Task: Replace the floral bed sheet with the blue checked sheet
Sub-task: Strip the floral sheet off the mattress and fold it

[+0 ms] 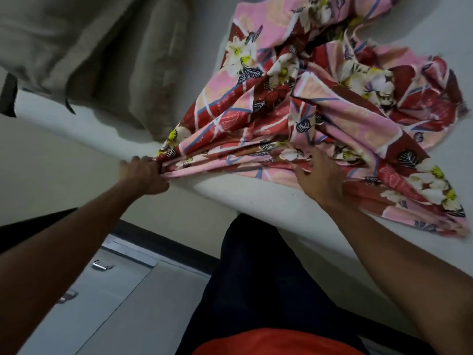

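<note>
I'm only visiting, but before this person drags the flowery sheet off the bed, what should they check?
1. Grip of the left hand on the floral sheet: ok, it holds bunched fabric at the bed's edge.
2. Grip of the right hand: cannot tell, the fingertips are buried in folds.
3. Sheet freed from the mattress: ok on the near side, where bare white shows; the far end is out of view.
4. Is the beige bedding clear of the sheet: cannot tell, they meet at one edge.
5. Is the blue checked sheet at hand: cannot tell, not in view.
</note>
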Motion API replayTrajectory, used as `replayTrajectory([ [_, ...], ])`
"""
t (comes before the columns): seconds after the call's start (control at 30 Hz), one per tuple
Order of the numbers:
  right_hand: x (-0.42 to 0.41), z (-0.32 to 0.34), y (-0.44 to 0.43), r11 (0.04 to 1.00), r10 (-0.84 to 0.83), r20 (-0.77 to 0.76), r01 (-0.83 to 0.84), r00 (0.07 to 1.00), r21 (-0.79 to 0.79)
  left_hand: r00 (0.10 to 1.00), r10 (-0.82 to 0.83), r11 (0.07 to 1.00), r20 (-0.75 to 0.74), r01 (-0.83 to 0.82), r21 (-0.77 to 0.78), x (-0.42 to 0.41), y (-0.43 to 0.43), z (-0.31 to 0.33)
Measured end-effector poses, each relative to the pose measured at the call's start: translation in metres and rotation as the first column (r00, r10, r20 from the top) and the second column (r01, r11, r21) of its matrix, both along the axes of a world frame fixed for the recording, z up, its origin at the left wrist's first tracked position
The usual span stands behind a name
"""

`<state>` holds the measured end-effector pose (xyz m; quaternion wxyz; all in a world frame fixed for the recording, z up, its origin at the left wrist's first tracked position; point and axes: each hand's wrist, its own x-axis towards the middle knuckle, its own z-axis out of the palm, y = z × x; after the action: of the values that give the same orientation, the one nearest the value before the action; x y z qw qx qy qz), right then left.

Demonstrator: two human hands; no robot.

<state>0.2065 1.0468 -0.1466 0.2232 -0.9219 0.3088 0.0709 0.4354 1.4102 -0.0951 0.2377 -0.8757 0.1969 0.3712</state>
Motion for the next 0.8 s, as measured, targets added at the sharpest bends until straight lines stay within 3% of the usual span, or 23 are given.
replayTrajectory([
  [0.1, 0.024, 0.0, 0.01, 0.995, -0.059, 0.126, 0.07, 0.99, -0.078, 0.99, -0.085, 0.988, 0.113, 0.098, -0.119, 0.007, -0.022, 0.015],
  [0.2, 0.053, 0.004, 0.016, 0.971, -0.066, 0.077, 0.081, 0.995, -0.226, 0.976, -0.075, 0.93, 0.204, 0.142, -0.338, 0.003, -0.055, 0.013],
  [0.33, 0.074, 0.01, 0.005, 0.969, -0.082, 0.188, 0.122, 0.979, -0.214, 0.999, -0.01, 0.712, 0.044, 0.038, -0.701, -0.025, -0.103, -0.013],
  [0.4, 0.07, 0.015, -0.006, 0.988, 0.042, 0.287, 0.003, 0.957, -0.153, 1.0, 0.002, 0.609, 0.022, 0.016, -0.793, -0.037, -0.125, -0.021],
  [0.57, 0.024, 0.039, -0.011, 0.927, 0.373, 0.352, -0.327, 0.858, -0.184, 0.99, 0.007, 0.587, 0.138, 0.108, -0.803, -0.046, -0.17, -0.026],
  [0.63, 0.005, 0.044, -0.005, 0.897, 0.438, 0.334, -0.428, 0.834, -0.109, 0.985, -0.032, 0.59, 0.167, 0.153, -0.792, -0.042, -0.178, -0.024],
  [0.7, -0.007, 0.043, 0.002, 0.904, 0.402, 0.325, -0.428, 0.856, 0.011, 0.973, -0.155, 0.636, 0.17, 0.23, -0.737, -0.038, -0.183, -0.021],
  [0.8, -0.008, 0.045, 0.009, 0.955, 0.071, 0.318, -0.156, 0.945, 0.251, 0.966, -0.203, 0.654, 0.159, 0.254, -0.712, -0.032, -0.184, -0.021],
])
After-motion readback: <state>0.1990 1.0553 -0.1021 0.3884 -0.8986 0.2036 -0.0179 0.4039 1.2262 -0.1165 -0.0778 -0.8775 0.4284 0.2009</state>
